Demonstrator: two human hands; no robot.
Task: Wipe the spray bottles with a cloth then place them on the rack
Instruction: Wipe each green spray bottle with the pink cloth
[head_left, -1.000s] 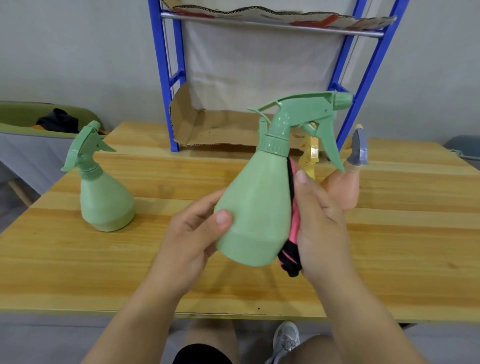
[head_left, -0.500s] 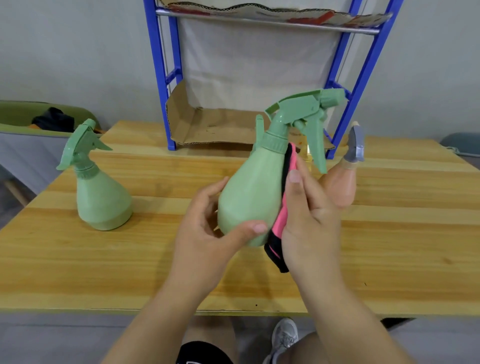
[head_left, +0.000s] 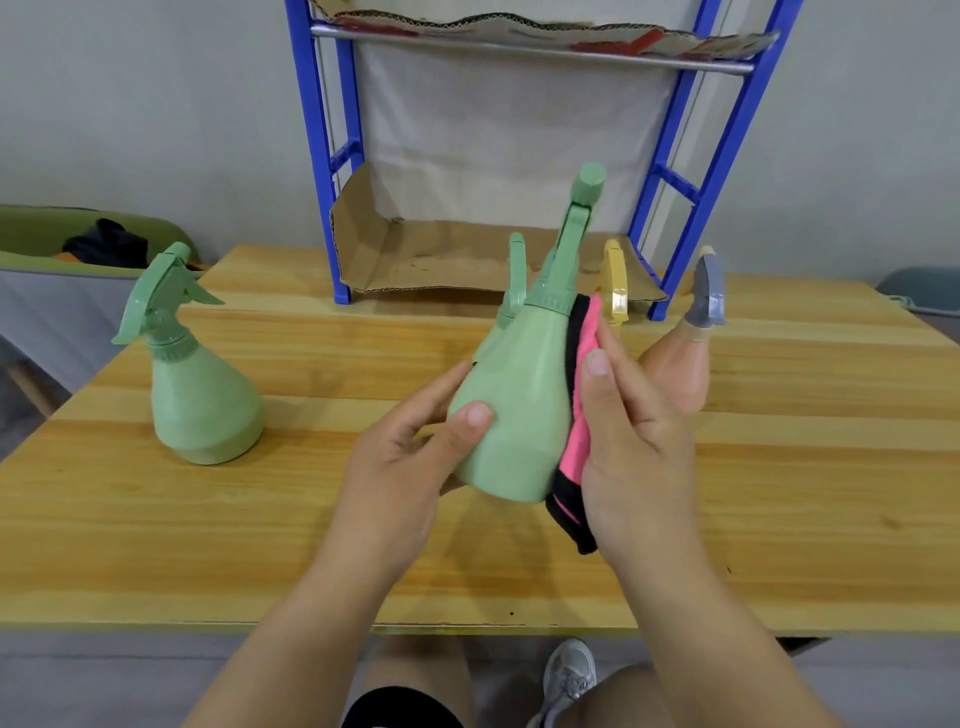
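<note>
I hold a green spray bottle (head_left: 514, 405) above the wooden table (head_left: 260, 519), its nozzle pointing away from me. My left hand (head_left: 410, 457) grips its lower body, thumb on the front. My right hand (head_left: 634, 441) presses a pink and black cloth (head_left: 576, 415) against the bottle's right side. A second green spray bottle (head_left: 197, 374) stands upright at the left of the table. A peach bottle with a grey trigger (head_left: 685, 353) stands behind my right hand. A yellow trigger head (head_left: 615, 291) shows behind the held bottle. The blue rack (head_left: 322, 171) stands at the table's back.
Cardboard (head_left: 447, 260) lines the rack's bottom shelf, and another cardboard sheet lies on the shelf above. A green bin (head_left: 47, 244) with dark items sits off the table's left side. My knee and a grey shoe (head_left: 566, 680) show below the table's near edge.
The held bottle has turned so its nozzle now points away from me instead of right. My right hand has slid the cloth along the bottle's side. My left thumb shifted on the body.
</note>
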